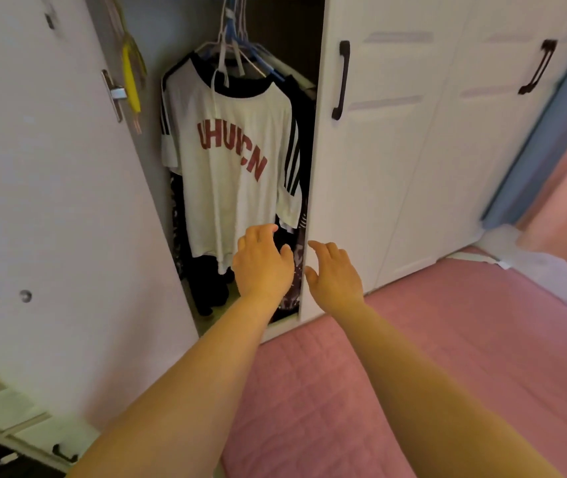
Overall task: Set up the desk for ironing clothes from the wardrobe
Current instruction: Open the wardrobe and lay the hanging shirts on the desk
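**Both hands reach into the open wardrobe**

The wardrobe fills most of the view, a white cabinet with smooth panelled fronts. Its left door stands swung open, showing a plain inner face with a metal hinge plate; the closed doors to the right carry dark, curved bar handles. Below it lies a bed covered in pink quilted fabric with stitched squares, its edge running right up against the wardrobe's base.

Inside the open section hangs a T-shirt, cream-white and soft-looking, with a dark neckband and dark stripes down both short sleeves. Red block letters arc across its chest, reading roughly "UHUICN". It hangs from a cluster of white and blue hangers at the top of the section, with darker clothes behind and beside it, one of them patterned.

A yellow cord dangles at the inner left side of the opening.

The left hand is at the shirt's lower hem, fingers loosely curled and holding nothing. The right hand is just beside it, in front of the closed door's edge, fingers spread and relaxed, also holding nothing.
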